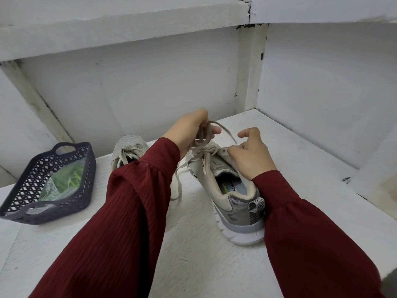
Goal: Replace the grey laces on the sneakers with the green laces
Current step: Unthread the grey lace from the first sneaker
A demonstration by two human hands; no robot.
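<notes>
grey laces (205, 134) of flat woven cord rise in a loop from a pale grey mesh sneaker (227, 194), gripped in the curled fingers of a person's left hand (187, 132), which holds the loop just above the shoe's tongue. beside that grip, the right hand (250, 155) holds the sneaker's eyelet edge with curled fingers, one digit lifted clear. one loose end of the lace arcs from the left hand's grip toward the right hand; another trails down below the grip onto the white painted shelf (193, 265). behind the left forearm's dark red sleeve (129, 211) stands a second pale grey sneaker (129, 145), laced in grey. well to the left of the grip, a dark blue plastic lattice basket (23, 190) carries bright green laces (68, 179) inside a clear plastic bag (51, 190).
</notes>
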